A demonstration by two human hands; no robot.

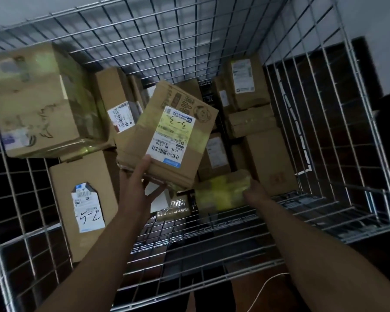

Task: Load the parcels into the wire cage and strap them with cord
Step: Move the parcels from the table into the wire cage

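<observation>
I look down into a wire cage point(324, 136) holding several cardboard parcels. My left hand point(140, 188) grips the near edge of a tilted brown parcel point(144, 129) with a white and yellow label marked "3-3", held above the others in the middle. My right hand point(254, 192) grips a small parcel point(221, 190) wrapped in yellowish tape, low near the cage's front. A thin pale cord point(268, 282) lies on the floor outside the front wall.
A large box point(38, 97) sits high at the left. Below it stands a box point(83, 199) labelled "5-2". More boxes point(248, 86) are stacked at the back right. The cage's front wall point(189, 251) crosses under both forearms. Dark floor surrounds the cage.
</observation>
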